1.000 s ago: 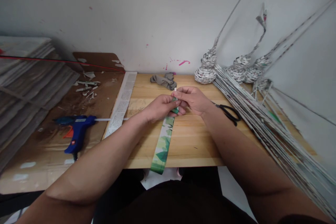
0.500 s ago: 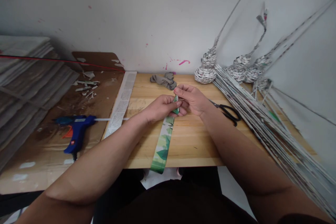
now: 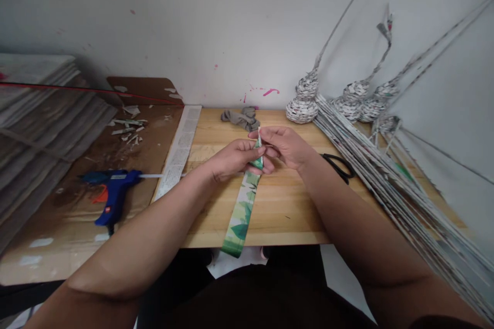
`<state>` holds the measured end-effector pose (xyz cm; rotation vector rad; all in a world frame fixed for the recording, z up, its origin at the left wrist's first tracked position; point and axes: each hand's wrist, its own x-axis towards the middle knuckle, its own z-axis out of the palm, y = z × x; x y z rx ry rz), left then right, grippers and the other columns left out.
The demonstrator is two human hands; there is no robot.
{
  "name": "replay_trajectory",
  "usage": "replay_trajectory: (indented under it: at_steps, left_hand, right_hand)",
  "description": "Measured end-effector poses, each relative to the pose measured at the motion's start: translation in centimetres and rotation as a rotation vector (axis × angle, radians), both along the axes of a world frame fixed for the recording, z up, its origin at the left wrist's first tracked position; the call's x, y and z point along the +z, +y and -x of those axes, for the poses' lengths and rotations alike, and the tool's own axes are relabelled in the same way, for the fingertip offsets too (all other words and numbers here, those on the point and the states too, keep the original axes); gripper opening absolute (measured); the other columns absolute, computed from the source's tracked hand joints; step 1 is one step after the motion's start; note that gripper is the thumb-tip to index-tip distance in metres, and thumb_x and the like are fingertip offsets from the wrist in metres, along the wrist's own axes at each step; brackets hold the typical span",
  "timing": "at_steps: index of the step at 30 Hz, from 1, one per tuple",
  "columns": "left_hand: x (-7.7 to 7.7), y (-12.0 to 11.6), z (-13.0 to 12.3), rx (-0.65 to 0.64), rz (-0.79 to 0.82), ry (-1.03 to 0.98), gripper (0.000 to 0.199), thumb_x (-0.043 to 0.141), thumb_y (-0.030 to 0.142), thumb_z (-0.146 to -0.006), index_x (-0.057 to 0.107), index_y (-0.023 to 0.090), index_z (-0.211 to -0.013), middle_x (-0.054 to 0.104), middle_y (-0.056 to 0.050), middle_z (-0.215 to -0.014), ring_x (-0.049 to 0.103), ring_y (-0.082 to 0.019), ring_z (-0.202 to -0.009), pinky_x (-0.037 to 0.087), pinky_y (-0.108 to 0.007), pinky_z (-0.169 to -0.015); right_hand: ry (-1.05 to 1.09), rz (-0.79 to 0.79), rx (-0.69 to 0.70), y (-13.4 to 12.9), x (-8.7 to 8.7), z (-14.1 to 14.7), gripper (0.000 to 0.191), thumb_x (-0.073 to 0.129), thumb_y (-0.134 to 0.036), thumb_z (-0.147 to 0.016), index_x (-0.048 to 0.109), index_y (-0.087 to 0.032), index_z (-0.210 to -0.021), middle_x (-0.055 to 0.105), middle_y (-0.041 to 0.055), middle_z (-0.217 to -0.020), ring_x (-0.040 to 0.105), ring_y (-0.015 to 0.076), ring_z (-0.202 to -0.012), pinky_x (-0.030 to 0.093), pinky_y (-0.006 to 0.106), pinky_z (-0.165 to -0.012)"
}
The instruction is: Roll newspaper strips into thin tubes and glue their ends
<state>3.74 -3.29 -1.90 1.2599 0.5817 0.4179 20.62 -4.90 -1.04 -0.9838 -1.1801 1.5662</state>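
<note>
A long green-and-white printed paper strip [image 3: 240, 221] hangs down from my hands, its lower end curling over the table's front edge. My left hand [image 3: 241, 157] is closed on the strip's upper part, thumb pressed across it. My right hand [image 3: 283, 145] pinches the strip's top end, which is folded or rolled to a narrow point. Both hands meet above the middle of the wooden table [image 3: 285, 200]. Some fingertips are hidden behind the strip.
Black-handled scissors [image 3: 339, 165] lie partly behind my right wrist, beside a bundle of rolled newspaper sticks [image 3: 370, 180]. Woven paper gourds [image 3: 303, 105] stand at the wall. A grey cloth [image 3: 241, 118] lies behind my hands. On cardboard at left are a blue glue gun [image 3: 116, 193] and stacked newspapers [image 3: 42, 113].
The strip's top end now sticks up as a longer green-and-white point between my fingers. My right fingers have shifted slightly on it, and my right arm covers more of the scissors.
</note>
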Motion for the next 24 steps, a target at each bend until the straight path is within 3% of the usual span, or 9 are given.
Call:
replay_trajectory:
  at_steps: [4,9,12,18,24]
  left_hand:
    - [-0.11,0.12,-0.15,0.028,-0.057,0.022,0.041,0.068,0.051,-0.080,0.072,0.015,-0.100,0.075,-0.011,-0.088,0.069,-0.016,-0.079,0.053,-0.025,-0.070]
    - [-0.45,0.11,-0.45,0.070,-0.167,0.053,0.039,0.068,0.052,-0.079,0.071,0.016,-0.092,0.074,-0.008,-0.085,0.068,-0.015,-0.080,0.053,-0.027,-0.073]
    - [-0.80,0.21,-0.47,0.070,-0.153,0.047,0.040,0.066,0.054,-0.080,0.070,0.015,-0.091,0.074,-0.008,-0.086,0.068,-0.015,-0.079,0.053,-0.028,-0.073]
    - [-0.89,0.19,-0.41,0.036,-0.107,0.045,0.040,0.065,0.053,-0.081,0.070,0.015,-0.093,0.074,-0.009,-0.088,0.068,-0.015,-0.080,0.052,-0.028,-0.074]
    - [-0.69,0.00,-0.42,-0.005,-0.174,0.069,0.039,0.065,0.051,-0.082,0.069,0.014,-0.091,0.074,-0.010,-0.092,0.067,-0.016,-0.086,0.053,-0.029,-0.077]
  right_hand:
    - [0.025,0.004,-0.068,0.03,-0.15,0.04,0.033,0.081,-0.042,-0.068,0.067,-0.015,-0.081,0.055,-0.0055,-0.050,0.042,0.0058,-0.036,0.034,0.018,-0.032]
    - [0.060,0.006,-0.062,-0.06,-0.30,0.48,0.035,0.080,-0.043,-0.069,0.057,-0.018,-0.074,0.059,-0.0036,-0.053,0.052,0.0116,-0.034,0.040,0.022,-0.030]
    - [0.062,-0.014,-0.080,-0.08,-0.28,0.52,0.035,0.078,-0.046,-0.072,0.056,-0.019,-0.074,0.055,-0.0057,-0.049,0.052,0.0116,-0.032,0.037,0.021,-0.029]
    - [0.028,-0.010,-0.099,0.08,0.02,0.16,0.037,0.078,-0.045,-0.071,0.067,-0.014,-0.087,0.055,-0.0049,-0.053,0.048,0.0067,-0.037,0.032,0.018,-0.032]
    - [0.051,0.067,-0.224,0.06,0.33,0.43,0.041,0.088,-0.043,-0.056,0.057,-0.017,-0.065,0.047,-0.0078,-0.048,0.038,0.0046,-0.035,0.025,0.018,-0.031]
